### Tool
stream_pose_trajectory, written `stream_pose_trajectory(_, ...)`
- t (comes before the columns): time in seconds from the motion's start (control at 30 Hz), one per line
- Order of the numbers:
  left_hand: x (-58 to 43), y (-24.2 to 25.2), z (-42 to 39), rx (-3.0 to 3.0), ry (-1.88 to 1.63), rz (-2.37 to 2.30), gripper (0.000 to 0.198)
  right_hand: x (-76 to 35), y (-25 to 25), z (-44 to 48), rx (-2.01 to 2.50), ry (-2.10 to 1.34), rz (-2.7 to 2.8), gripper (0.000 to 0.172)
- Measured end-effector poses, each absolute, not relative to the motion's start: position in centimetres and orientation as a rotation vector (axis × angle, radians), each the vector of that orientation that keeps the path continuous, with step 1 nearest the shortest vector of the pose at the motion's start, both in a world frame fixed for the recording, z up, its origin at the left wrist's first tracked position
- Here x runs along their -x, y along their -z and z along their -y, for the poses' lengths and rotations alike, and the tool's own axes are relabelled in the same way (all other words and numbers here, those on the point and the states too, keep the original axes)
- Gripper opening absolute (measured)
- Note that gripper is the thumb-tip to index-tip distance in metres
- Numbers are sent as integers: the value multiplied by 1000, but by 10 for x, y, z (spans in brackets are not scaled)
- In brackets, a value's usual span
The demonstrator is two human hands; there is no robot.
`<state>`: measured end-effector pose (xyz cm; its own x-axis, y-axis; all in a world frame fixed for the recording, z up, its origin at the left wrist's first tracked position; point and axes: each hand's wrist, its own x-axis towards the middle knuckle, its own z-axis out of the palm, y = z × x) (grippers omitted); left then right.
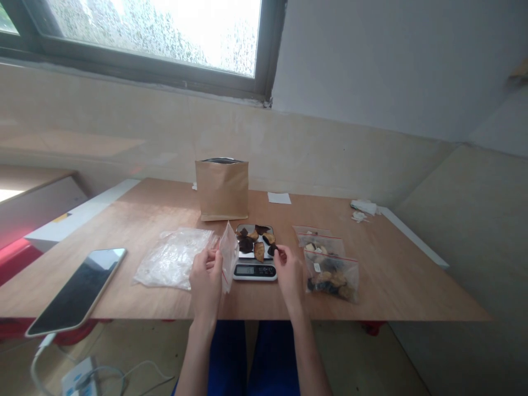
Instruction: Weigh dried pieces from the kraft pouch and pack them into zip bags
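My left hand grips a small clear zip bag with a red seal line, holding it upright at the left edge of the scale. My right hand pinches a dark dried slice at the scale's right edge. The digital kitchen scale has a steel top and a lit display, and it carries several brown and dark dried slices. Just right of my right hand lie filled zip bags of similar dried slices.
A kraft stand-up pouch stands behind the scale on the wooden tabletop. A crumpled clear plastic bag and a smartphone lie to the left. White paper and tissue lie towards the back.
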<state>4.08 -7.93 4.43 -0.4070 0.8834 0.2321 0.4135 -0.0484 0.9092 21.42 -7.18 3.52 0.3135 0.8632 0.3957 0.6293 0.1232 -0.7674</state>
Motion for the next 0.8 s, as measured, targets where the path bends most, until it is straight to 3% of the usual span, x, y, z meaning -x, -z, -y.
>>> stream_pose_trajectory(0.27,-50,-51,82,-1338,-1418,-1772,22,-169,-87,84,1347,-734,1224,15)
stream_pose_trajectory(0.43,-52,-55,84,-1245,-1457,-1660,23,-145,-85,82,1476,-702,1387,7)
stream_pose_trajectory(0.63,-53,-56,88,-1129,-1495,-1491,25,-142,-74,83,1375,-619,1760,16)
stream_pose_trajectory(0.8,-49,-55,87,-1130,-1550,-1624,26,-161,-73,78,1283,-491,1587,24)
